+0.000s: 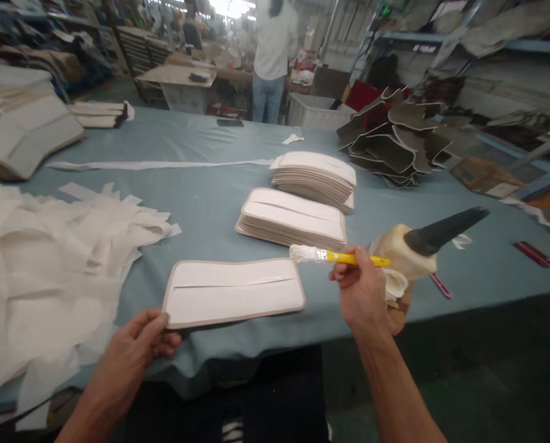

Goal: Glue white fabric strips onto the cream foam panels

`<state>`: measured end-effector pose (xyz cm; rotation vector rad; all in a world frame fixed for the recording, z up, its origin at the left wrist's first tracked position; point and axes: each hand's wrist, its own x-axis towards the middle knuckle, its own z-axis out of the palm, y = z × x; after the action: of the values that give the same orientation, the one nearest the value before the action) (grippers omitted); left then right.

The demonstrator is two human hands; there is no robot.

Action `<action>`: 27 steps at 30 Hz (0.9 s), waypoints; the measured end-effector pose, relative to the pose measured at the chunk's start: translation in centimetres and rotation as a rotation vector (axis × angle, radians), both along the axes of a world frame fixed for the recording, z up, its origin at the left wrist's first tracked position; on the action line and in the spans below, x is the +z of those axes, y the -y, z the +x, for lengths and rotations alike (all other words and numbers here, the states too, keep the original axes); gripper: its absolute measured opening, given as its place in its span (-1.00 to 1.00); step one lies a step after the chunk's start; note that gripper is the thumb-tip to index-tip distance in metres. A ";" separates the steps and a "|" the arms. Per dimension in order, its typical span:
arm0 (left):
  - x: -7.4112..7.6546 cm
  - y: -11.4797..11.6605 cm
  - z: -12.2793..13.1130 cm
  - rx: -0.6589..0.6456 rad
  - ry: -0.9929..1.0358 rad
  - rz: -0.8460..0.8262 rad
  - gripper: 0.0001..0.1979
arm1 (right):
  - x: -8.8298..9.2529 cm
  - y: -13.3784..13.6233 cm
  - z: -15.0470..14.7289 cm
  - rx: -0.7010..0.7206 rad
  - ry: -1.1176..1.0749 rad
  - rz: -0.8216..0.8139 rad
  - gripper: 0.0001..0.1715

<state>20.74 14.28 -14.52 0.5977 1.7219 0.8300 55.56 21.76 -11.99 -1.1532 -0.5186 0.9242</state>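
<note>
Because the bottom edge of the head view cuts both forearms off, nothing above the wrists can be followed. The right hand [360, 292] also hides the lower part of a cream bottle [406, 255] with a black nozzle. What that bottle stands on cannot be made out. The far shelves are blurred.

On the blue-grey desk [201, 197] a flat white panel [233, 292] with a beige edge lies near the front edge, its long side running from 9 to 3 o'clock. The left hand [136, 344] sits at 8 o'clock from the panel, palm down, with its fingers [157, 323] loosely curled. The index tip touches the panel's near left corner, and nothing is gripped. The right hand is at 3 o'clock from the panel, wrist raised and forearm rising from 5 o'clock. Its fingers are pressed together, pinching the yellow handle of a brush [334, 257]. The white bristles point toward 9 o'clock, just beside the panel's far right corner. Whether they touch it is unclear.

Two stacks of like panels [293, 218] lie at 12 to 1 o'clock, and a heap of dark curved pieces [395, 138] lies at 2 o'clock. White scraps [48, 264] are spread at 9 o'clock. A person [272, 55] stands beyond the desk at 12 o'clock.
</note>
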 end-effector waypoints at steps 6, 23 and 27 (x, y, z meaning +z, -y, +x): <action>-0.4 1.0 -1.8 -0.281 -0.518 -0.112 -0.41 | -3.2 2.6 -2.7 0.073 -0.012 -0.121 -0.50; -0.2 0.4 -1.1 -0.243 -0.575 -0.140 -0.39 | -2.8 2.0 -6.4 0.229 0.333 -0.137 -0.48; -0.8 1.0 -1.1 -0.205 -0.601 -0.087 -0.42 | -2.5 2.0 -7.2 0.258 0.400 -0.120 -0.51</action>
<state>19.68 13.26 -15.36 1.0171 2.1729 0.4462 48.35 19.80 -14.48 -1.4122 -0.9641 0.9563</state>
